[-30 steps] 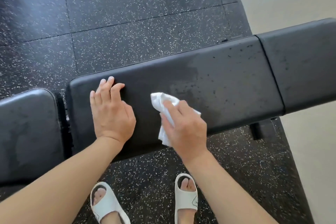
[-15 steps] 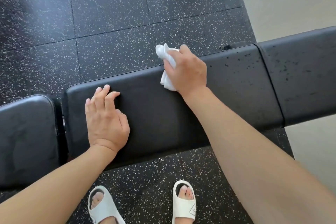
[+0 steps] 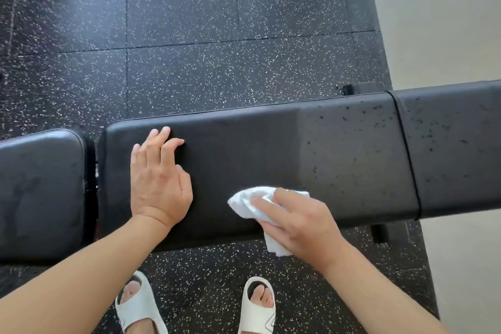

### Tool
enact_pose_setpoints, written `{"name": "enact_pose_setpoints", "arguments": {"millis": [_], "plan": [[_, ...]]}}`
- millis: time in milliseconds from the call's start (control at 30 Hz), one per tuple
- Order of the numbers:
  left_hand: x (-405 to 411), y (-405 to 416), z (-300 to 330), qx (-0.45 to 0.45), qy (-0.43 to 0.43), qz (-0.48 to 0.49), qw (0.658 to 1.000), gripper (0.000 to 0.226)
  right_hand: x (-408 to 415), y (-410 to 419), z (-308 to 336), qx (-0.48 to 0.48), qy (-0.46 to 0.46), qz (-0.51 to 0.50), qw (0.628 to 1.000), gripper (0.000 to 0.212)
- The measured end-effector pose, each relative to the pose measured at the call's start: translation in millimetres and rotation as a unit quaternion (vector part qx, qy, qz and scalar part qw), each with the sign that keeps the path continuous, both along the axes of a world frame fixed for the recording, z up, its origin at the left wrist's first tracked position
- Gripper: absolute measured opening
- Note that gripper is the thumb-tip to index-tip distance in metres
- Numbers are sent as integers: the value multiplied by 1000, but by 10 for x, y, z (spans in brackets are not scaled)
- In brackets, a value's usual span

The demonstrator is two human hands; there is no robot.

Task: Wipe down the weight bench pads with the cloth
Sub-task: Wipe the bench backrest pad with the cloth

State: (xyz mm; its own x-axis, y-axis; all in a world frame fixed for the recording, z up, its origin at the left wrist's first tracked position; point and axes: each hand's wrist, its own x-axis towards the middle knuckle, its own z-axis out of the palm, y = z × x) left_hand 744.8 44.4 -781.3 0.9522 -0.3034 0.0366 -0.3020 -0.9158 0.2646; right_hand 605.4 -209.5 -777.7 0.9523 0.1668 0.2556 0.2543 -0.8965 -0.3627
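A long black bench pad runs across the view, with dark specks on its right part. A second black pad lies to its left across a narrow gap, and a third section continues on the right past a seam. My right hand grips a crumpled white cloth and presses it on the near edge of the long pad. A corner of the cloth hangs over that edge. My left hand rests flat on the long pad's left part, fingers relaxed.
Black speckled rubber floor tiles surround the bench. A pale floor begins at the right. My feet in white slides stand just in front of the bench. A black frame part shows behind the pad.
My right hand drew the cloth from the pad's far edge back to its near edge and slightly right. My left hand stayed on the pad.
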Motion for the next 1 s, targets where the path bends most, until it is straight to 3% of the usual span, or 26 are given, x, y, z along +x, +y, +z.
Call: {"name": "enact_pose_setpoints", "arguments": {"millis": [200, 267, 367, 500, 633, 733, 833, 933, 1000], "plan": [[12, -6, 17, 1, 5, 5, 1000, 51, 1331, -127, 48, -25, 10, -248, 968, 23], [13, -8, 17, -1, 8, 7, 1000, 52, 1762, 52, 76, 9, 46, -266, 963, 22], [7, 0, 18, -6, 9, 11, 1000, 52, 2098, 558, 37, 4, 64, -203, 977, 29], [1, -6, 26, -17, 14, 10, 1000, 47, 1896, 1144, 43, 26, 65, -142, 987, 28], [-6, 4, 20, -11, 6, 3, 1000, 49, 1312, 858, 48, 8, 10, -128, 992, 27], [0, 6, -2, -14, -1, 2, 1000, 49, 1094, 240, 23, -58, -12, -210, 976, 32], [13, 16, -7, -21, 4, -1, 1000, 50, 1244, -139, 32, -25, 21, -339, 940, 28], [15, 38, -12, -28, 14, -2, 1000, 49, 1481, -30, 16, -27, 48, -402, 914, 24], [14, 42, 0, -36, 19, -4, 999, 48, 1606, 208, 34, -21, 51, -393, 918, 25]]}}
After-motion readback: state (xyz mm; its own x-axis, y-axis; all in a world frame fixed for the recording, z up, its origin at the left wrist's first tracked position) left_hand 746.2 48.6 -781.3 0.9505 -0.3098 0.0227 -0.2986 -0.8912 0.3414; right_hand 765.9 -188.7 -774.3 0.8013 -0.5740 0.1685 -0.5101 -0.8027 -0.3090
